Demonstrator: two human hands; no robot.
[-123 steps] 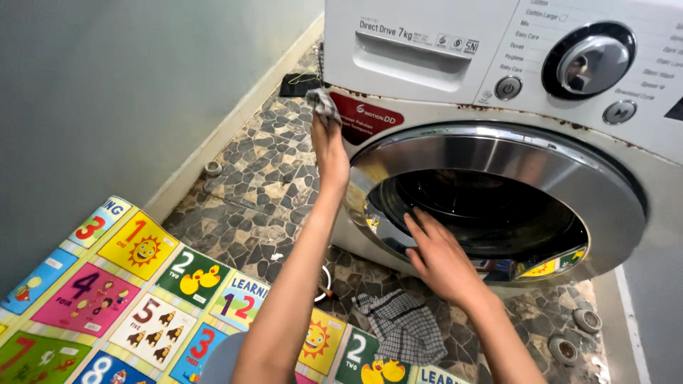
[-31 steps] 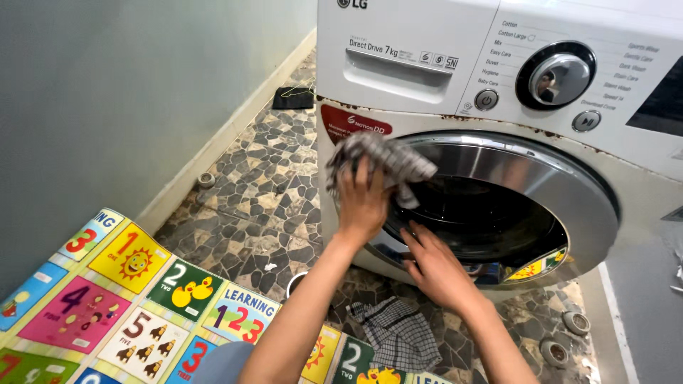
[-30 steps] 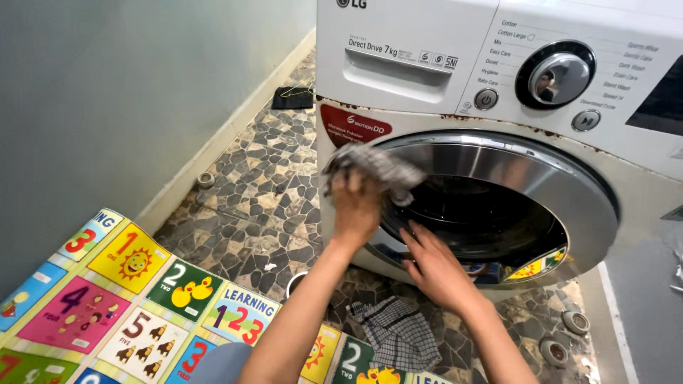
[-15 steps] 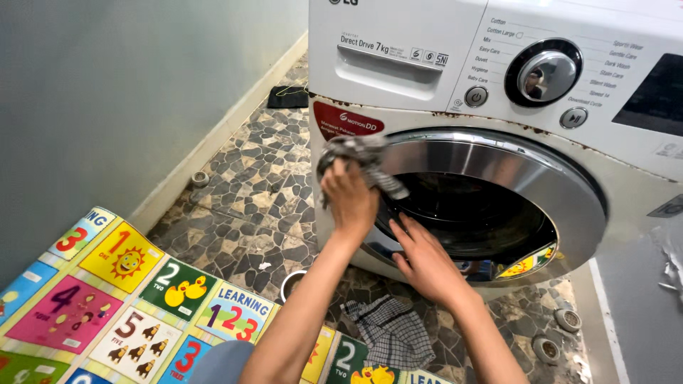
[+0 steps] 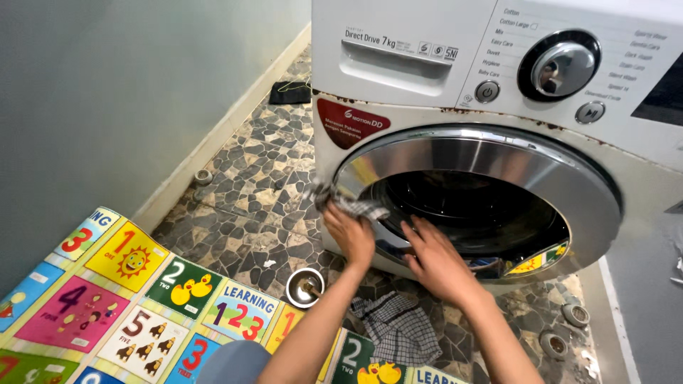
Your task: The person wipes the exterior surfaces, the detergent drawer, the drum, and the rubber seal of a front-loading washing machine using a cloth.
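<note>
- The left hand (image 5: 350, 233) is closed around a checked cloth (image 5: 356, 208) and presses it on the lower left part of the chrome door ring (image 5: 498, 160) of the washing machine (image 5: 398, 78).
- The cloth lies above the knuckles, between the hand and the ring. Its long side runs along the curve of the rim, from a loose end at the left toward the dark drum opening (image 5: 469, 213) at the right.
- The right hand (image 5: 440, 259) holds nothing. It is flat and open, the fingers spread, and it rests on the lower rim just beside the left hand, on the side of the drum.
- The left hand is clearly the nearer one to the cloth; the right hand is near the cloth's right end but apart from it.
- A second checked cloth (image 5: 398, 328) lies on the stone floor (image 5: 249, 163) under both arms, near a small metal bowl (image 5: 304, 287) and a colourful number mat (image 5: 142, 299).
</note>
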